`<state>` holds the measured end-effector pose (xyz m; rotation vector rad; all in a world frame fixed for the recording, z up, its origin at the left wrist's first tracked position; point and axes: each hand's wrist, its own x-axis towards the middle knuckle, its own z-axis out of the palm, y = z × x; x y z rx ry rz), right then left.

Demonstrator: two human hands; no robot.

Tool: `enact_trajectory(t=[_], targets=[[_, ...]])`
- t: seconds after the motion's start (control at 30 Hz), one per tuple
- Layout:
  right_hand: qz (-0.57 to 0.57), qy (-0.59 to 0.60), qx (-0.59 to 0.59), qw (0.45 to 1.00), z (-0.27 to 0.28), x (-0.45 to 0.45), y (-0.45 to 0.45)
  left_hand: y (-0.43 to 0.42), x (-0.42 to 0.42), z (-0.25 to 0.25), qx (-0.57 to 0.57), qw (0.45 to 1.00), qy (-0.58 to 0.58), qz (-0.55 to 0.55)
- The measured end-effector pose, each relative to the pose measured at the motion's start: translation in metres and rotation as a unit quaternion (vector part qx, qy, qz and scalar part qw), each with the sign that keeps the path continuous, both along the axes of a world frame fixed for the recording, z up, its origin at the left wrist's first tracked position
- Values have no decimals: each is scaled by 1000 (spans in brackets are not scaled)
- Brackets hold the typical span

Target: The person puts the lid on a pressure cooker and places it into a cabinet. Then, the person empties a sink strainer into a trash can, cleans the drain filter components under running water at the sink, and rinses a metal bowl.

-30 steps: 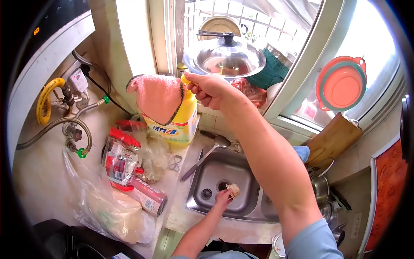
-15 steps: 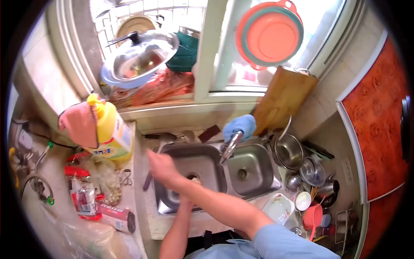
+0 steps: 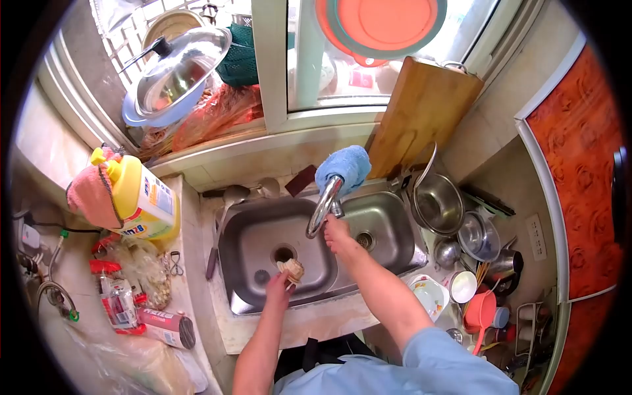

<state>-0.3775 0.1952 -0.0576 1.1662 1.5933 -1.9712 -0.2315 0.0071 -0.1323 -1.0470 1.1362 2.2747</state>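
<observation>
My left hand [image 3: 278, 289] is closed around a pale tan, ragged clump [image 3: 291, 268] above the front of the left sink basin [image 3: 243, 234]. What the clump is made of is hard to make out. At the divider between the basins, my right hand [image 3: 337, 236] has its fingers together at the faucet handle [image 3: 338, 209], just below the curved chrome spout [image 3: 320, 214]. A blue cloth [image 3: 343, 170] is wrapped over the top of the faucet. No water stream shows under the spout.
Left of the sink stand a yellow detergent jug [image 3: 148, 204] with a pink cloth [image 3: 95, 194] and several bagged foods. A wooden cutting board [image 3: 424, 112] leans behind the right basin [image 3: 388, 224]. Steel bowls [image 3: 438, 204], a white cup [image 3: 463, 287] and a red ladle [image 3: 478, 309] crowd the right.
My right hand has swung from the sink's left side across to the faucet handle. The left hand, partly covered by the right arm before, now shows with the tan clump. The view has shifted.
</observation>
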Motion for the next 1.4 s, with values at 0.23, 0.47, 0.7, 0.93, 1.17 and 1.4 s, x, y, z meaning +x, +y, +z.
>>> enact_trajectory(t=[0.23, 0.47, 0.7, 0.93, 1.17, 1.4], targets=[[5, 26, -55, 998, 5, 28, 7, 34, -35, 1, -21, 999, -1, -45], [1, 40, -149, 988, 14, 61, -10, 47, -62, -5, -8, 1000, 13, -20], [36, -28, -259, 965, -5, 69, -19, 47, -62, 1, 19, 1000, 18, 13], [84, -68, -310, 945, -12, 77, -43, 29, -36, 2, 4, 994, 72, 78], [74, 226, -32, 971, -30, 88, -87, 11, -8, 14, -124, 988, 71, 62], [373, 464, 309, 742, -35, 85, -92, 21, -17, 52, -26, 972, 88, 218]])
